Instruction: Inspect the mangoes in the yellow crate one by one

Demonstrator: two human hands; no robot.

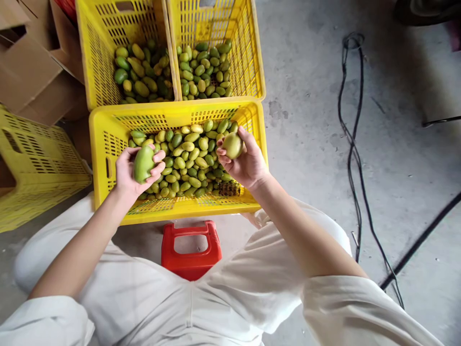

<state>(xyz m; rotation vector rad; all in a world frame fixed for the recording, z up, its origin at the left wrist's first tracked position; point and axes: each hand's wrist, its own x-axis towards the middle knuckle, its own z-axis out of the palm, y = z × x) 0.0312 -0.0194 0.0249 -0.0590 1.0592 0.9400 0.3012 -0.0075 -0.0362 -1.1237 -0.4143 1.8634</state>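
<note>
My left hand (127, 173) is closed round a green mango (144, 165), held above the left side of the near yellow crate (176, 210). Over the crate's right side, my right hand (249, 165) grips a rounder, yellowish-green mango (233, 145) between thumb and fingers. Many small green and yellow-green mangoes (190, 158) lie heaped in that crate beneath both hands. A dark, patterned piece (229, 189) sits among them at the lower right corner; I cannot make out what it is.
Two more yellow crates stand behind, one with larger mangoes (142, 77), one with smaller ones (205, 69). Cardboard boxes (32, 67) and another yellow crate (36, 163) are at left. A red stool (190, 262) shows between my legs. Black cables (351, 139) run along the floor at right.
</note>
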